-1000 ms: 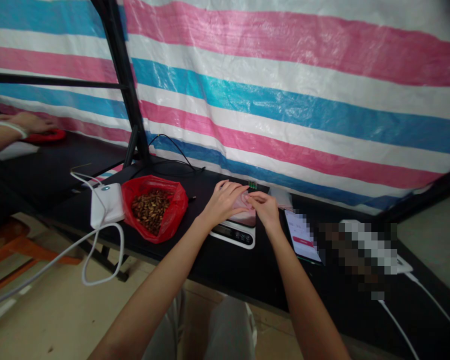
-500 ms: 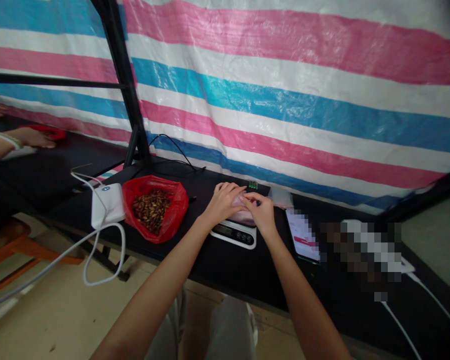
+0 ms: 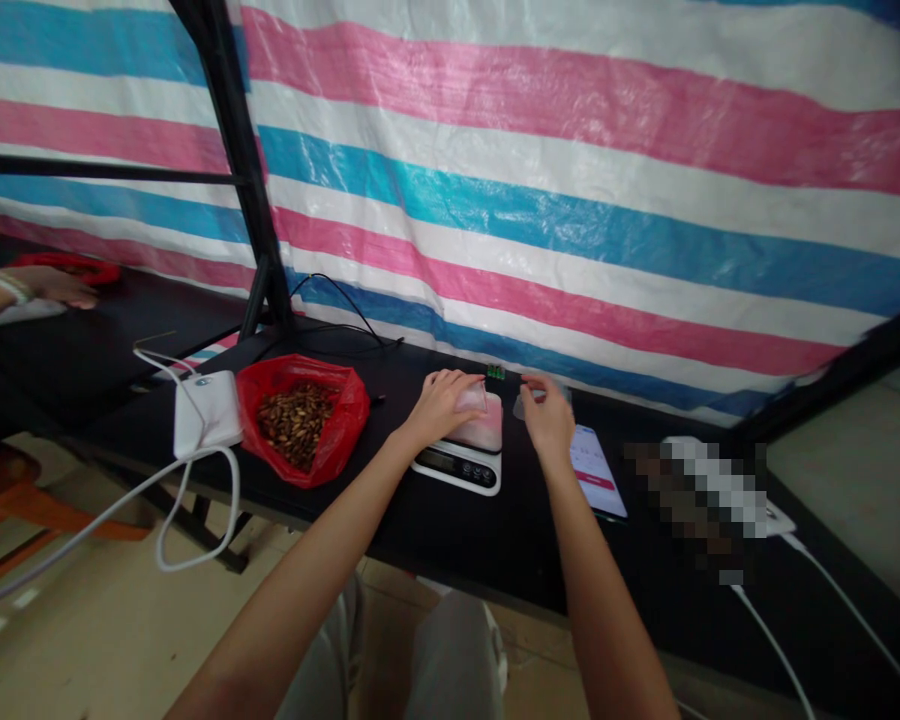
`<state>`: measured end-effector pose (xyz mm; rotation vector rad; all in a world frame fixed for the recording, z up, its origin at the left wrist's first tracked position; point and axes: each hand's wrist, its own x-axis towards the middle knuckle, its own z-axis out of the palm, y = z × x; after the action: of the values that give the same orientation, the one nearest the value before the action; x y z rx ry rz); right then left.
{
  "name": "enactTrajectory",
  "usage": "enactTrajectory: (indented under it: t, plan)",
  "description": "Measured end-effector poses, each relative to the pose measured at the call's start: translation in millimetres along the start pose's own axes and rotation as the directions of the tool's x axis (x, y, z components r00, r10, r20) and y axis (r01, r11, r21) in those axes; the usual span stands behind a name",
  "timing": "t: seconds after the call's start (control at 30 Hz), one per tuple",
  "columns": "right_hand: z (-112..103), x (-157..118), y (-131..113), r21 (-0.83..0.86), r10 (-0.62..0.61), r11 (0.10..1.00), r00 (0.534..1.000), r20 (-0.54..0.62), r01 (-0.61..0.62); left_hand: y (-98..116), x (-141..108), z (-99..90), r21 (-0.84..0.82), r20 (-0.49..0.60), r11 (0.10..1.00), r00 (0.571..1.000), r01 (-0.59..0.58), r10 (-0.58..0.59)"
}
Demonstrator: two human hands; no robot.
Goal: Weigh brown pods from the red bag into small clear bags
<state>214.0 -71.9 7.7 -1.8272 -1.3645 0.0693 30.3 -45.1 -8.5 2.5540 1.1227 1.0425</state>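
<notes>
My left hand (image 3: pixel 442 405) rests over the left part of a white kitchen scale (image 3: pixel 487 478), its fingers closed around a small clear plastic bag (image 3: pixel 471 399). Pinkish-white colour shows on the scale's platform; what lies under my fingers is hidden. To the right, my right hand (image 3: pixel 549 415) has curled fingers over a flat clear plastic bag (image 3: pixel 522 404) on the table, thumb and forefinger pinched at its edge. Left of the scale stands an open red plastic bag (image 3: pixel 345 430) of brown, shiny, seed-like pieces (image 3: pixel 296 420).
A lit phone (image 3: pixel 598 475) lies right of the scale, with a blurred power strip (image 3: pixel 705 475) beyond. Small green batteries (image 3: pixel 496 372) sit behind the scale. A white box (image 3: pixel 206 415) with a looping cable stands at left. Further left, another person's hand (image 3: pixel 64 287) nears a red bag.
My right hand has left the scale and moved right to the flat clear bag. My left hand stays at the scale. The view has shifted slightly.
</notes>
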Motion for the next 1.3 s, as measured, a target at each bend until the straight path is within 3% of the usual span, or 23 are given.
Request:
enactTrajectory:
  t: [0.13,0.23,0.33,0.4,0.5,0.53,0.57,0.63,0.67,0.7,0.8,0.87,0.93,1.0,1.03,1.13,1.23,1.3]
  plan:
    - [-1.5,12.1,28.9,-0.161,-0.049,0.985,0.993,0.104,0.065,-1.9,4.5,6.9,-0.048,0.013,0.999,1.0,-0.02,0.02]
    - [5.8,12.0,36.9,-0.266,-0.048,0.96,0.987,0.155,0.089,-2.0,8.3,4.0,-0.089,-0.027,0.996,1.0,-0.006,0.003]
    - [13.5,7.1,34.6,-0.338,-0.028,0.938,0.989,0.146,0.077,8.0,-1.7,-11.5,-0.138,-0.156,0.99,0.988,0.0,-0.021]
    - [17.5,4.3,33.1,-0.348,-0.031,0.934,0.987,0.157,0.085,19.5,-26.4,-26.4,-0.149,-0.282,0.988,0.956,0.039,-0.08]
    - [20.8,4.9,36.2,-0.296,-0.069,0.949,0.988,0.137,0.107,33.0,-93.2,-48.0,-0.205,-0.491,0.963,0.833,0.176,-0.257]
    - [20.6,6.6,38.5,-0.259,-0.074,0.96,0.989,0.129,0.105,34.3,-120.0,-54.0,-0.223,-0.554,0.947,0.769,0.232,-0.319]
    - [19.5,8.8,40.8,-0.209,-0.071,0.973,0.99,0.122,0.095,33.7,-146.8,-59.5,-0.253,-0.613,0.918,0.684,0.306,-0.397]
    - [14.5,14.4,44.4,-0.091,-0.034,0.995,0.995,0.093,0.043,26.9,-194.4,-70.0,-0.327,-0.714,0.837,0.466,0.438,-0.523]
    - [10.8,17.3,44.7,-0.025,-0.005,1.0,0.999,0.052,0.006,21.1,-213.0,-75.8,-0.343,-0.724,0.809,0.415,0.477,-0.551]
    - [6.9,19.9,43.5,0.039,0.028,0.999,1.0,0.006,-0.028,14.2,-227.5,-82.1,-0.343,-0.707,0.785,0.409,0.516,-0.577]
    - [-1.5,22.4,26.9,0.231,-0.002,0.973,0.996,-0.089,0.023,-8.8,-246.1,-102.9,-0.273,-0.618,0.774,0.513,0.571,-0.596]
    - [0.0,17.2,2.4,0.341,-0.071,0.937,0.996,-0.046,0.082,-22.1,-242.8,-114.0,-0.213,-0.556,0.78,0.583,0.588,-0.592]
    - [8.5,5.4,-32.6,0.415,-0.184,0.898,0.981,0.055,0.145,-31.7,-233.4,-118.5,-0.186,-0.524,0.784,0.615,0.592,-0.589]
    - [22.2,-11.7,-74.3,0.422,-0.371,0.858,0.922,0.114,0.293,-38.3,-222.5,-115.2,-0.207,-0.515,0.769,0.602,0.604,-0.611]
    - [30.2,-21.3,-95.7,0.39,-0.482,0.834,0.86,0.17,0.39,-41.1,-217.4,-111.0,-0.237,-0.511,0.754,0.582,0.612,-0.633]
    - [55.6,-48.1,-153.1,0.279,-0.707,0.702,0.594,0.383,0.656,-49.5,-205.3,-92.9,-0.424,-0.479,0.703,0.518,0.571,-0.709]
    - [78.0,-64.5,-190.9,0.182,-0.762,0.529,0.369,0.532,0.829,-57.3,-196.4,-75.4,-0.581,-0.476,0.667,0.47,0.466,-0.743]
    - [89.3,-68.6,-205.3,0.109,-0.742,0.454,0.307,0.596,0.884,-60.1,-190.8,-68.8,-0.602,-0.501,0.662,0.435,0.446,-0.748]
